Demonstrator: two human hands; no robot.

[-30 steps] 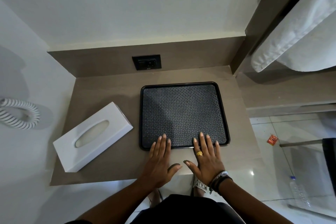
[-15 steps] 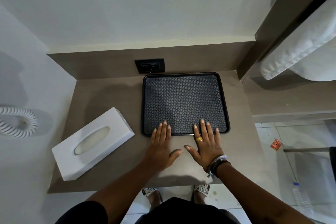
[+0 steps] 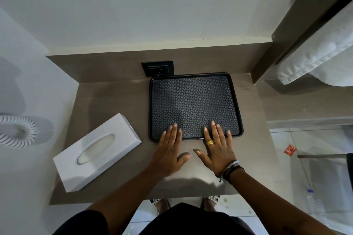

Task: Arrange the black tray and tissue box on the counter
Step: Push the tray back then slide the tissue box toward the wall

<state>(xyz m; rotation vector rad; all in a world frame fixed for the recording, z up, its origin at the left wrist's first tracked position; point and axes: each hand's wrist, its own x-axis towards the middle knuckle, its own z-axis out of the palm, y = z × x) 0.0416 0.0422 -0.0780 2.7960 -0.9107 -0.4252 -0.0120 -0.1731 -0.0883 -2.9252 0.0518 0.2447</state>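
Black tray (image 3: 194, 101) now lies with its far edge against the back wall of the table (image 3: 114, 101), just below the dark wall socket (image 3: 157, 68); a second ago a clear strip of table showed behind it, so it has been slid away from the person. Both hands lie flat and spread, gripping nothing: the left hand (image 3: 169, 153) and the right hand (image 3: 217, 150) rest their palms on the table with fingertips (image 3: 213, 123) over the tray's near rim, as they did before, pressing rather than holding. The tray looks square to the wall and probably needs no further push. White tissue box (image 3: 97, 151) sits apart to the left, near the table's front edge, turned at an angle and unmoved. I judge the tray half of the job about done; straightening the box beside the tray remains.
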